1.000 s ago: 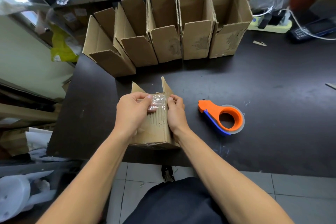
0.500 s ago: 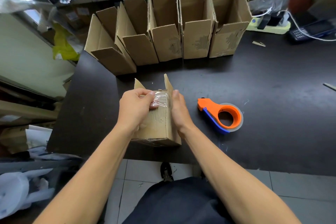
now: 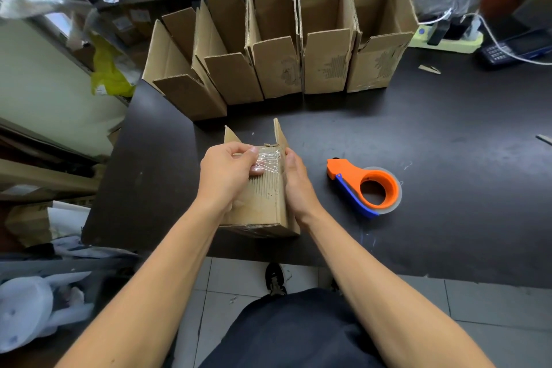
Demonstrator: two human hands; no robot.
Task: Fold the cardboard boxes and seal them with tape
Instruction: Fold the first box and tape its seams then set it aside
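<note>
- Two hands clasp a small brown cardboard box [image 3: 263,197] on the black counter [image 3: 448,158]: left hand [image 3: 227,176] thumb pressing its clear tape [image 3: 268,161], right hand [image 3: 295,182] flat against its side.
- Right of the box lies an orange tape dispenser [image 3: 366,187].
- Beyond the box stand five open cartons [image 3: 325,63]; their faded prints are unreadable.

Held box [image 3: 263,200]: brown corrugated cardboard, matt, its top face ribbed where the liner is scuffed, with a wrinkled glossy strip of clear tape [image 3: 268,161] over the seam. Row of open boxes [image 3: 280,48]: same matt cardboard, torn patches on the front faces, fluted edges exposed. Tape dispenser [image 3: 366,187]: smooth orange and blue plastic, slight sheen, carrying a translucent roll. Desk [image 3: 448,158]: dark, matt, lightly scratched and speckled. Floor [image 3: 233,281]: pale tiles, smooth, dull.
</note>
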